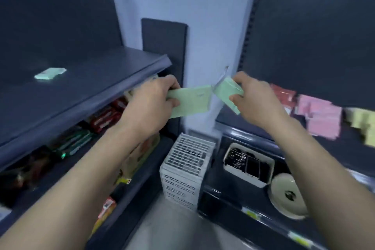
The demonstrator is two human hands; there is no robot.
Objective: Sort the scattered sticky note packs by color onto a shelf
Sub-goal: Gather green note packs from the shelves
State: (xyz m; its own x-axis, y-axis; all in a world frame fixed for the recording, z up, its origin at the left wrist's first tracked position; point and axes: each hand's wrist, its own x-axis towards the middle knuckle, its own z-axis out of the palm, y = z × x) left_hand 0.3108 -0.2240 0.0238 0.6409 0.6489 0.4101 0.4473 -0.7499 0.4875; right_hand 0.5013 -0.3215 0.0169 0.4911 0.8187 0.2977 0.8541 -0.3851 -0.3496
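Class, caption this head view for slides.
Left hand holds a green pack, right hand a second pack; a third pack lies on the left shelf, pink packs on the right.

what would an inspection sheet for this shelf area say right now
surface: dark left shelf and right shelf, image blurred
job's things: lone green pack on left shelf; red packs, pink packs, yellow packs grouped on right shelf
clutter: snack packets under the left shelf; white basket on the floor; round white dish lower right
grippers: left hand grips flat green pack; right hand grips second green pack
cables: nothing seen
surroundings: pale wall behind
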